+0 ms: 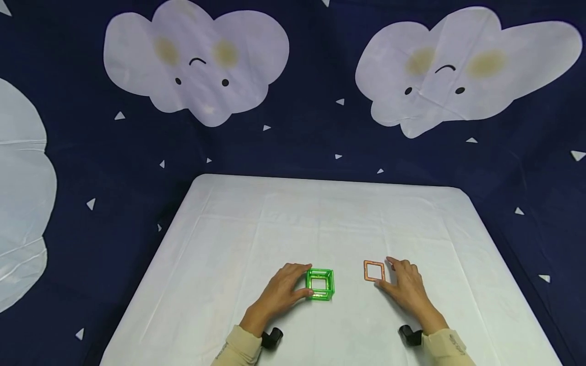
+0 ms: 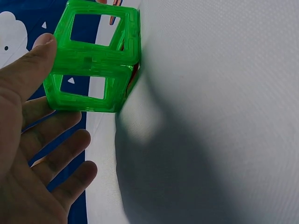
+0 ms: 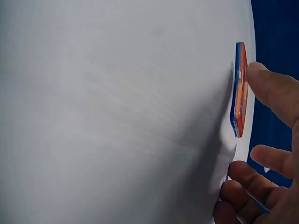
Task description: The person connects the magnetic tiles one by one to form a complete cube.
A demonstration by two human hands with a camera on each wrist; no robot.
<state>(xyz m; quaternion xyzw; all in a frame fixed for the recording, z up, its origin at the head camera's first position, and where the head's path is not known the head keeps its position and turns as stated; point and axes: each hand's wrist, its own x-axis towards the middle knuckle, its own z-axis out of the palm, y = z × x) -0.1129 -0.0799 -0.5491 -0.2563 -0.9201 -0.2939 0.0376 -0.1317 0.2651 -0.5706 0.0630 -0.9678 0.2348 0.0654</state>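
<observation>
A green open-framed cube of magnetic tiles (image 1: 330, 285) stands on the table, with a sliver of red low on it in the left wrist view. My left hand (image 1: 283, 288) holds the cube from its left side, thumb (image 2: 44, 49) and index finger on it, other fingers spread. To the right lies an orange square magnetic tile frame (image 1: 365, 271), with a blue layer (image 3: 235, 93) beneath it in the right wrist view. My right hand (image 1: 407, 285) is at this tile's right side, thumb and index finger spread near its corners, not visibly gripping it.
A white cloth covers the table (image 1: 320, 218). Behind it hangs a dark blue backdrop (image 1: 316, 137) with printed clouds and small white triangles. Black wrist devices (image 1: 272, 338) sit by both beige sleeves (image 1: 240, 345).
</observation>
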